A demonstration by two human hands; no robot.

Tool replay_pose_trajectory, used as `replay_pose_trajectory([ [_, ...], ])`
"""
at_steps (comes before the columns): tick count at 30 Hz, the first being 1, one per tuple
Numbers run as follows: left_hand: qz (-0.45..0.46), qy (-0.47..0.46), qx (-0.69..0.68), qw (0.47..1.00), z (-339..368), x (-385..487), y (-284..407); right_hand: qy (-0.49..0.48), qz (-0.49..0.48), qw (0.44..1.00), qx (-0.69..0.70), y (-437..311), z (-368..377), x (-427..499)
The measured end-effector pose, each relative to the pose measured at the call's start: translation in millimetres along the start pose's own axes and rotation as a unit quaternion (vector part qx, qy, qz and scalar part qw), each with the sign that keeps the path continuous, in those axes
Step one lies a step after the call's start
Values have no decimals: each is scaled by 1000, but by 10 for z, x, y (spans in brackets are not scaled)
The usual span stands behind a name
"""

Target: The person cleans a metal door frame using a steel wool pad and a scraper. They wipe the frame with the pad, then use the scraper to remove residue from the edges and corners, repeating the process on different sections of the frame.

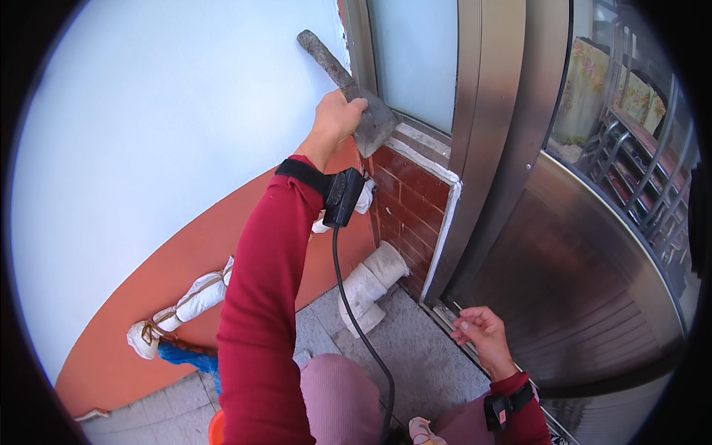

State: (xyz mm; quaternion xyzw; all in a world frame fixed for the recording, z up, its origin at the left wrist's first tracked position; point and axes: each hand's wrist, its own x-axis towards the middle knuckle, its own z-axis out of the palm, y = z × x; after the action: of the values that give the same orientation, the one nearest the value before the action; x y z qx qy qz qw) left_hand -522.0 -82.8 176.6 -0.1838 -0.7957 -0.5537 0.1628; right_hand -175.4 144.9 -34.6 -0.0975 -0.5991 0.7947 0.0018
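Observation:
My left hand grips an old, dirty cleaver by its broad blade, thumb lying over the flat. The cleaver's handle points up and to the left, in front of the white wall. One blade corner comes up to the ledge under the frosted window. Low on the right, my right hand is by the bottom of the metal door frame, fingers loosely curled. A thin pale sliver shows at its fingertips; whether it is held I cannot tell.
Dark red tiles edged in white lie below the ledge. A white pipe fitting rests on the grey floor. Wrapped, tied pipe runs along the orange wall base. A metal door stands right. A black cable hangs from my left wrist.

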Motion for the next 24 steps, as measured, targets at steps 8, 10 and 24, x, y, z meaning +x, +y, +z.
replay_pose_trajectory([
  [8,25,5,-47,999,156,-263,123,-17,1,1000,1,-16,14,-26],
  [10,37,-6,2,999,180,-332,196,-19,-2,1000,-1,-27,23,-34],
  [24,-125,-76,-223,964,389,-558,429,-19,-4,1000,-17,-35,32,-68],
])
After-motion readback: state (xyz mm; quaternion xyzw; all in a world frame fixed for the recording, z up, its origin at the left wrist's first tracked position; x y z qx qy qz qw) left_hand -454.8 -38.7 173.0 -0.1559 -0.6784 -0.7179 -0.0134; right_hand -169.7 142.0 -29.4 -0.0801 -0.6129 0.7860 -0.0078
